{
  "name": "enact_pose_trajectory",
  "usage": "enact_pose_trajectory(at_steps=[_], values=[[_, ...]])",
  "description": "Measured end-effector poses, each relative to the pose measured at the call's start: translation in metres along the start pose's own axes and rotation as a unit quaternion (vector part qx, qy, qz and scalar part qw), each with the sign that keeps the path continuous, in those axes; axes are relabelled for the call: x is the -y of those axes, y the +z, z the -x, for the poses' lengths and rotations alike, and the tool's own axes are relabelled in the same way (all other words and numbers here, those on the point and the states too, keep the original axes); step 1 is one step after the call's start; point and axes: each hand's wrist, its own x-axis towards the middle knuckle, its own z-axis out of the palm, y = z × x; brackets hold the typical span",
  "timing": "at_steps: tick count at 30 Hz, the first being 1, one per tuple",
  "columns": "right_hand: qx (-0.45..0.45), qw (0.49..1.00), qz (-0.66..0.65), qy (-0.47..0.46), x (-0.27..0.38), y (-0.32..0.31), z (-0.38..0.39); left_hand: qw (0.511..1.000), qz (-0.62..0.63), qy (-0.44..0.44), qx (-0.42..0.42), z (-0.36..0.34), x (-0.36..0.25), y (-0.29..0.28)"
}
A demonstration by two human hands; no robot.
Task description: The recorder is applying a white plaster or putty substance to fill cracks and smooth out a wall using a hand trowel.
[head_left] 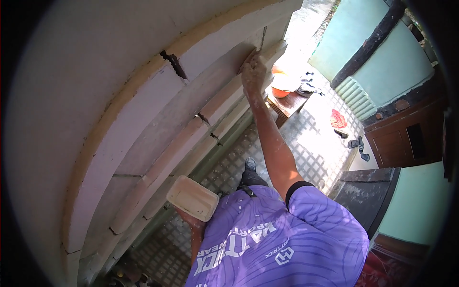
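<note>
Clasping a cream rectangular tub (198, 185): left hand (191, 219), seven o'clock. Right hand (254, 72) meets pale moulding (168, 165), one o'clock; grip unclear.

Daylight enters from the upper right, where the pale ground (313, 16) outside and a patch of tiled floor (311, 148) wash out to near white, the tile pattern fading there. The wall (62, 95) at left sits in soft, dim shade, and the floor's lower-left end sinks into gloom. Patches of light dapple the purple shirt (330, 210). The fisheye lens bows the moulding (119, 138) into a curve and leaves black corners. Fine detail on the right hand (254, 74) looks soft.
</note>
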Motion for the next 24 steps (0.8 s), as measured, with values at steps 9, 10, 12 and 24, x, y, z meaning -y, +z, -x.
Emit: enact_pose_trajectory(at_steps=[9, 10, 12, 24], values=[[0.091, 0.986, -0.105, -0.088, 0.011, -0.024, 0.041, 0.996, 0.07, -0.013, -0.051, -0.001, 0.002, 0.005], [0.033, 0.98, -0.085, -0.178, 0.014, -0.016, 0.036, 0.996, 0.072, -0.014, -0.053, 0.0, 0.003, 0.001], [0.043, 0.958, -0.073, -0.274, 0.015, 0.006, 0.044, 0.994, 0.093, -0.03, -0.057, -0.002, 0.007, -0.004], [0.091, 0.959, -0.137, -0.231, -0.002, 0.003, 0.026, 0.981, 0.178, -0.047, -0.058, 0.002, 0.02, -0.02]])
